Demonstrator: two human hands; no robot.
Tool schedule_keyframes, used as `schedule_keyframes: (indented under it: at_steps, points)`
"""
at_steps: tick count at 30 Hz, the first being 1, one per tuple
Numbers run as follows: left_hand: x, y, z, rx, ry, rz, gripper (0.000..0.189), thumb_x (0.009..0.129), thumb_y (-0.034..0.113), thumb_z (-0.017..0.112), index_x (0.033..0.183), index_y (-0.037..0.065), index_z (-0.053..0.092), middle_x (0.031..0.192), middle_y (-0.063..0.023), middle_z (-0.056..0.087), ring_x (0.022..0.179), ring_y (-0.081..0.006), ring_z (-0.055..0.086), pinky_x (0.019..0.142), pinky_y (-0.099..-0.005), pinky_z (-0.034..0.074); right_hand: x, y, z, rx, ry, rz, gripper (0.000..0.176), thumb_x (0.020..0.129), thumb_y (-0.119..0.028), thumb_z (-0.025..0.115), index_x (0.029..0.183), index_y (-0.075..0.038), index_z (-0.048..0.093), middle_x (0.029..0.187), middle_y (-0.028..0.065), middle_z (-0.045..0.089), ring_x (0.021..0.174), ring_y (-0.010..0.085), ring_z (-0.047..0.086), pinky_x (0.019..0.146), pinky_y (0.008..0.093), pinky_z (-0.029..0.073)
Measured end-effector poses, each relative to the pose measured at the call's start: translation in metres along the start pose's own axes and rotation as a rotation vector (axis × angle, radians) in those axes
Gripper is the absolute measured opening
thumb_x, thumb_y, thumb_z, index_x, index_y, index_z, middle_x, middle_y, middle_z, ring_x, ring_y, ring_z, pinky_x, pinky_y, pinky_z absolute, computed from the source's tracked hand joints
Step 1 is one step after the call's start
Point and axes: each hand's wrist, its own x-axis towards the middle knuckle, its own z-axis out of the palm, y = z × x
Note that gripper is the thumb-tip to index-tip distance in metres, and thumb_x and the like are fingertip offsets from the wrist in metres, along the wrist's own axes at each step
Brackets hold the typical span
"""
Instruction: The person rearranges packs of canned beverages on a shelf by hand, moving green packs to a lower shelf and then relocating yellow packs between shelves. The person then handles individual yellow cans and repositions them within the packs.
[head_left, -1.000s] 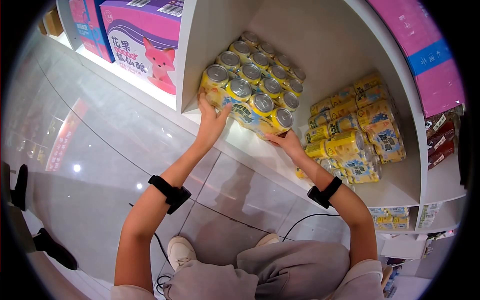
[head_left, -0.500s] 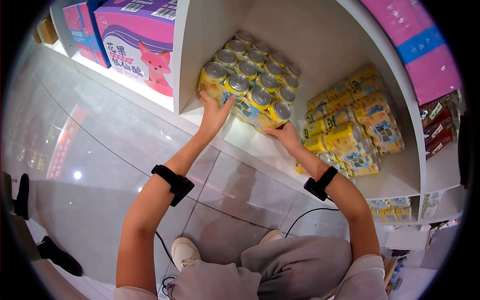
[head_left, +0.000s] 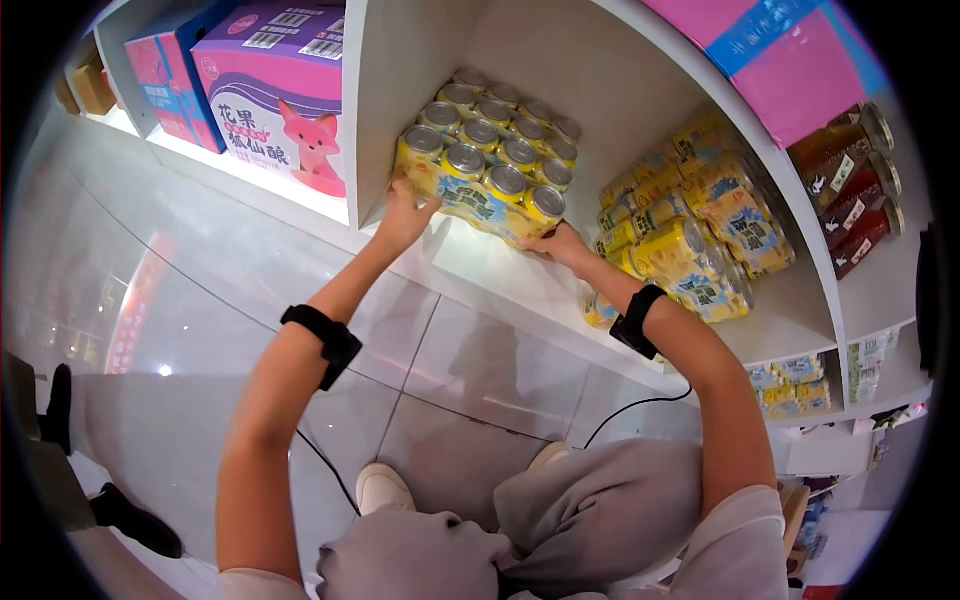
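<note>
A shrink-wrapped pack of yellow drink cans [head_left: 490, 205] stands upright in the left part of a white shelf compartment, silver lids up. My left hand [head_left: 405, 215] grips its front left corner, thumb along the front face. At the lower front right corner, my right hand [head_left: 558, 246] has its fingers closed on the pack, with the fingertips partly hidden beneath it. To the right, more wrapped packs of the same cans [head_left: 700, 210] lie stacked on their sides, close to my right forearm.
The white shelf's upright divider [head_left: 353, 120] borders the compartment on the left. Beyond it stand a purple-pink carton [head_left: 270, 100] and a pink-blue box [head_left: 175, 95]. Jars with dark red contents [head_left: 855, 190] sit at right. Another person's black shoes [head_left: 135, 520] are on the tiled floor, lower left.
The pack has shifted slightly left and deeper into the compartment, with both my hands still on it. My view has also moved a little, showing more of the jars on the right.
</note>
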Motion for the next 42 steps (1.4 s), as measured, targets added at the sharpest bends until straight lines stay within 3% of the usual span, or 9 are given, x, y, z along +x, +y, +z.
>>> schedule_keyframes:
  at_steps: [1, 4, 7, 10, 11, 14, 20, 23, 42]
  points:
    - [-0.010, 0.019, -0.009, 0.054, 0.013, -0.156, 0.079, 0.075, 0.025, 0.065, 0.126, -0.011, 0.016, 0.115, -0.0357, 0.039, 0.107, -0.0465, 0.041, 0.093, -0.0430, 0.035, -0.004, -0.003, 0.000, -0.047, 0.004, -0.003, 0.058, 0.069, -0.033, 0.075, 0.114, -0.006, 0.049, 0.106, 0.0054, 0.056, 0.094, 0.0141, 0.054, 0.076, 0.0281, 0.047]
    - [-0.032, 0.053, -0.034, 0.110, -0.068, -0.131, 0.071, 0.075, 0.022, 0.064, 0.123, -0.010, 0.023, 0.117, -0.0348, 0.039, 0.110, -0.0447, 0.042, 0.094, -0.0423, 0.036, -0.015, -0.012, -0.008, -0.062, -0.018, 0.035, 0.060, 0.067, -0.035, 0.076, 0.114, -0.008, 0.049, 0.109, 0.0057, 0.054, 0.098, 0.0148, 0.052, 0.077, 0.0303, 0.047]
    - [-0.048, 0.065, -0.046, 0.328, -0.204, -0.031, 0.061, 0.079, 0.020, 0.063, 0.124, -0.002, 0.028, 0.114, -0.0267, 0.046, 0.096, -0.0315, 0.056, 0.079, -0.0364, 0.048, -0.013, 0.008, 0.002, -0.146, 0.294, 0.001, 0.050, 0.064, -0.027, 0.074, 0.103, -0.005, 0.052, 0.089, 0.0105, 0.062, 0.084, 0.0225, 0.060, 0.073, 0.0332, 0.048]
    - [-0.039, 0.071, -0.039, 0.455, -0.296, -0.018, 0.057, 0.079, 0.018, 0.063, 0.122, 0.000, 0.031, 0.109, -0.0249, 0.049, 0.094, -0.0313, 0.057, 0.078, -0.0358, 0.048, -0.032, 0.021, 0.027, -0.205, 0.413, -0.030, 0.039, 0.066, -0.022, 0.069, 0.096, -0.004, 0.053, 0.078, 0.0133, 0.064, 0.079, 0.0296, 0.062, 0.071, 0.0377, 0.048]
    - [-0.034, 0.076, -0.032, 0.343, -0.265, -0.003, 0.057, 0.076, 0.019, 0.063, 0.118, -0.004, 0.033, 0.108, -0.0295, 0.050, 0.098, -0.0445, 0.049, 0.087, -0.0430, 0.041, -0.039, 0.026, 0.037, -0.218, 0.430, -0.045, 0.036, 0.067, -0.021, 0.067, 0.095, -0.004, 0.053, 0.075, 0.0138, 0.063, 0.077, 0.0312, 0.062, 0.070, 0.0392, 0.048]
    - [-0.018, 0.086, -0.004, 0.206, -0.121, 0.132, 0.039, 0.078, 0.013, 0.060, 0.108, -0.003, 0.042, 0.101, -0.0239, 0.053, 0.089, -0.0348, 0.056, 0.076, -0.0388, 0.047, -0.063, 0.020, 0.055, -0.239, 0.232, -0.148, 0.028, 0.072, -0.021, 0.062, 0.093, -0.004, 0.054, 0.078, 0.0157, 0.063, 0.079, 0.0316, 0.061, 0.069, 0.0406, 0.047]
    - [-0.021, 0.073, 0.047, 0.179, -0.245, 0.135, 0.023, 0.077, 0.009, 0.058, 0.095, -0.004, 0.051, 0.095, -0.0190, 0.056, 0.080, -0.0290, 0.059, 0.071, -0.0355, 0.048, -0.137, 0.035, 0.063, -0.569, -0.069, -0.758, 0.019, 0.076, -0.016, 0.056, 0.091, -0.006, 0.052, 0.079, 0.0105, 0.057, 0.074, 0.0276, 0.059, 0.065, 0.0388, 0.047]
    - [-0.036, 0.067, 0.067, 0.138, -0.366, 0.096, 0.018, 0.077, 0.008, 0.057, 0.091, -0.003, 0.054, 0.089, -0.0173, 0.059, 0.076, -0.0277, 0.059, 0.069, -0.0342, 0.048, -0.156, 0.058, 0.062, -0.666, -0.220, -0.834, 0.018, 0.077, -0.017, 0.055, 0.092, -0.007, 0.051, 0.078, 0.0091, 0.054, 0.072, 0.0261, 0.059, 0.061, 0.0387, 0.047]
    - [-0.052, 0.069, 0.112, 0.049, -0.480, -0.047, 0.011, 0.080, 0.006, 0.056, 0.088, -0.002, 0.056, 0.081, -0.0118, 0.061, 0.070, -0.0209, 0.059, 0.065, -0.0311, 0.048, -0.112, 0.044, 0.045, -0.638, -0.187, -0.795, 0.016, 0.078, -0.016, 0.056, 0.091, -0.007, 0.052, 0.077, 0.0074, 0.055, 0.075, 0.0247, 0.058, 0.062, 0.0363, 0.049]
